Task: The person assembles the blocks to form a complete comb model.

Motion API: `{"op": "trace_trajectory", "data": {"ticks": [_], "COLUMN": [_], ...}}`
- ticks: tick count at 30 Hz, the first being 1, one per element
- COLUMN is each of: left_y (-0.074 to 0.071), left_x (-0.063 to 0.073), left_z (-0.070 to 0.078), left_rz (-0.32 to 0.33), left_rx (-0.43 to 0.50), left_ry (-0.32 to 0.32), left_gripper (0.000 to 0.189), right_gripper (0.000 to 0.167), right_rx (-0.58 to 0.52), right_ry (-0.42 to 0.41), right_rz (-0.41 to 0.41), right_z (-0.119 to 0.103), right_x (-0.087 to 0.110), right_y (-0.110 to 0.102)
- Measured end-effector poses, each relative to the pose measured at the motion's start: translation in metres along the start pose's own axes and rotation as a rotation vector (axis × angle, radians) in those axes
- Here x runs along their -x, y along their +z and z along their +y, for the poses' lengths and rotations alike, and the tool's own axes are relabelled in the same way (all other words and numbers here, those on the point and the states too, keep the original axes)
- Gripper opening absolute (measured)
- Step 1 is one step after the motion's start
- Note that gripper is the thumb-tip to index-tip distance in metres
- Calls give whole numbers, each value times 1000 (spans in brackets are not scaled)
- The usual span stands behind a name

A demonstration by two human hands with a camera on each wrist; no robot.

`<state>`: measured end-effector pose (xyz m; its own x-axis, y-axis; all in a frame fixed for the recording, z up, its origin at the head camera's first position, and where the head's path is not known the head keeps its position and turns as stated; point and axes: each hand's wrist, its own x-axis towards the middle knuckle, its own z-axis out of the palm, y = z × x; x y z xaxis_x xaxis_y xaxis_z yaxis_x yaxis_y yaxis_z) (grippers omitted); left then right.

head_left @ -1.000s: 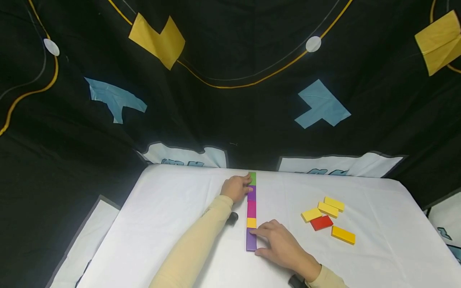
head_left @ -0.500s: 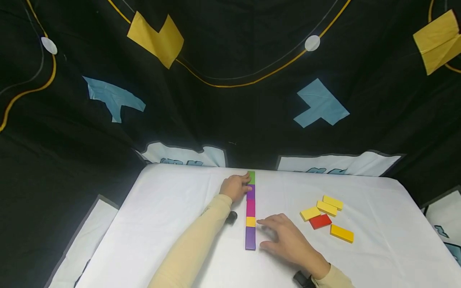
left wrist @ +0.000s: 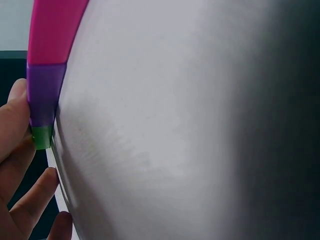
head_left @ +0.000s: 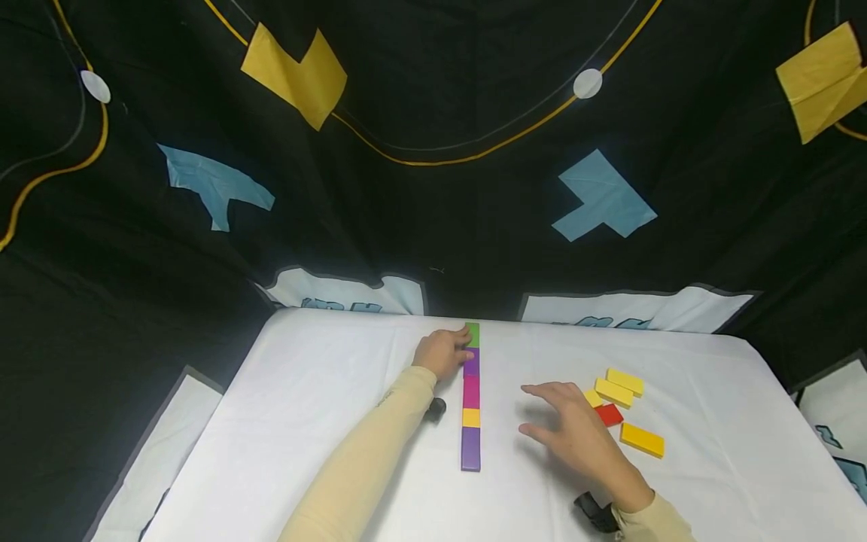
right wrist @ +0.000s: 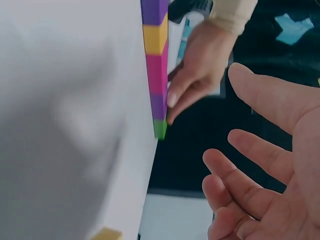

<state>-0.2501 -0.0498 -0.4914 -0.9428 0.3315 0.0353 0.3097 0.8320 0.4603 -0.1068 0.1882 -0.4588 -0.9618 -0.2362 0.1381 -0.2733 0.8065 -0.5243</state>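
The row of blocks (head_left: 471, 392) ran from beside the far edge of the tabletop (head_left: 271, 391) toward its near edge; you seemed to be straightening it, and the next move likely called for a loose block toward the right edge; your left hand (head_left: 440, 353) touched the row's far end, fingers extended, gripping nothing; your right hand (head_left: 576, 429) hovered empty, thumb and fingers well apart.

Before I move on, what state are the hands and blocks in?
Five-block row, straight, laid end to end
Left hand, touching the row's far end
Right hand, holding nothing
Red block, flat, partly hidden
Three yellow blocks, clustered beside it
Fourth yellow block, lying flat, apart
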Motion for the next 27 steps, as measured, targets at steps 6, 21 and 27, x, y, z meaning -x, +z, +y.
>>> {"op": "trace_trajectory", "data": {"ticks": [6, 21, 27], "left_y": [0, 2, 2], "left_x": [0, 0, 0], "left_z": [0, -1, -1], "left_rz": [-7, -5, 1], "left_rx": [-3, -8, -10], "left_ry": [-6, -12, -5], "left_gripper": [47, 47, 46], "right_gripper": [55, 57, 57], "right_rx": [-4, -20, -24], "right_ry": [-4, 44, 64], "right_rz": [63, 158, 187], "right_z": [15, 46, 52], "right_x": [0, 1, 3], "right_y": [-10, -21, -26]}}
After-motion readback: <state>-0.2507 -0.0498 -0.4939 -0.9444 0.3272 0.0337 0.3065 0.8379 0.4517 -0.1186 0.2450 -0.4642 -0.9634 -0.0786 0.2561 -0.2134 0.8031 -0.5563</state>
